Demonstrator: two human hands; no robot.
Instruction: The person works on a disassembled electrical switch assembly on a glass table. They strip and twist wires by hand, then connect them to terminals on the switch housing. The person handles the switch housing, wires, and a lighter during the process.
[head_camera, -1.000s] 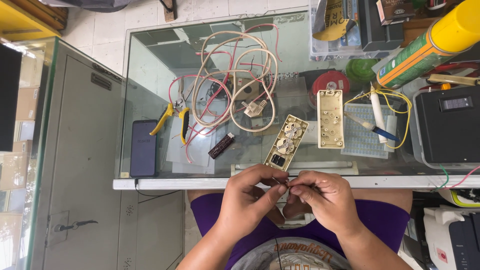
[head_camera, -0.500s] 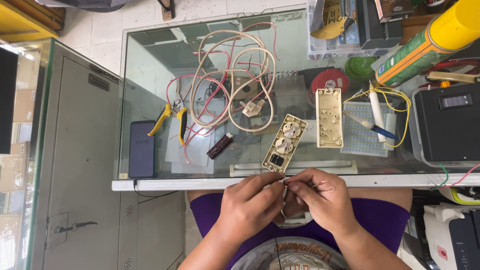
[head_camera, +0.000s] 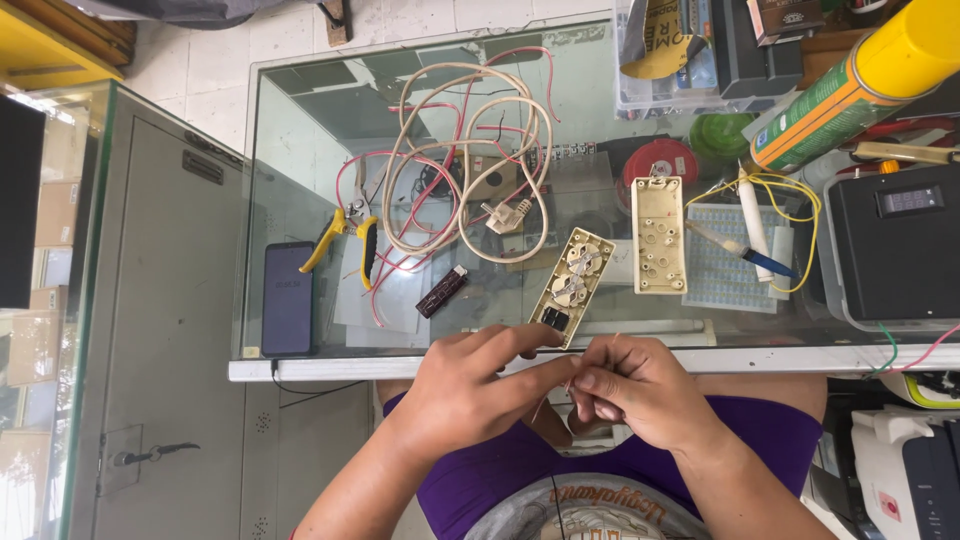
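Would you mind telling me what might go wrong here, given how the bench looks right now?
1. Both hands, left hand and right hand, pinch a thin wire beyond the glass table's edge; if dropped, it may fall to the lap or floor.
2. The open socket strip lies right by the knuckles and could get knocked.
3. The coiled cable could snag the pliers.

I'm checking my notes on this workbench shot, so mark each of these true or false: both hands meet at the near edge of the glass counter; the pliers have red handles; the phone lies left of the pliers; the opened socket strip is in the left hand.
1. The left hand and right hand meet at the near edge of the glass counter: true.
2. The pliers have red handles: false, yellow.
3. The phone lies left of the pliers: true.
4. The opened socket strip is in the left hand: false, it lies on the glass.
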